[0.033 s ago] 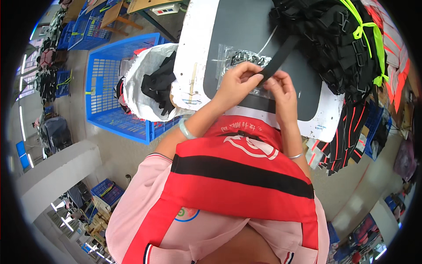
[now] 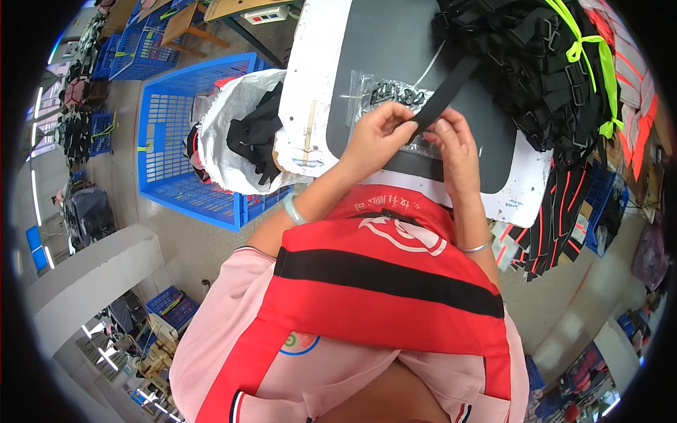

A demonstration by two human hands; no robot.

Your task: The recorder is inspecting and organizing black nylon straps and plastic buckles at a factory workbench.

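Observation:
A black webbing strap (image 2: 446, 90) runs from the black pile down to my fingers over the dark table mat. My left hand (image 2: 379, 137) is closed, pinching the strap's near end between thumb and forefinger. Just right of it, my right hand (image 2: 455, 144) has thumb and fingertips pressed together beside the strap; what they hold is hidden. Beneath the hands lies a clear plastic bag (image 2: 361, 95) with small black pieces, probably buckles. A heap of black straps with buckles (image 2: 536, 77), tied with a neon yellow band (image 2: 576, 51), lies at the right.
Left of the white-edged table (image 2: 308, 92) stand a blue plastic crate (image 2: 159, 141) and a white sack (image 2: 215, 134) with black fabric inside. Black and orange strips (image 2: 557, 218) hang off the table's right side. A grey and orange bundle (image 2: 624, 77) lies at the far right.
My right fingertips have moved slightly right and up, away from the strap's near end. The left hand keeps its pinch, and the strap has shifted a little.

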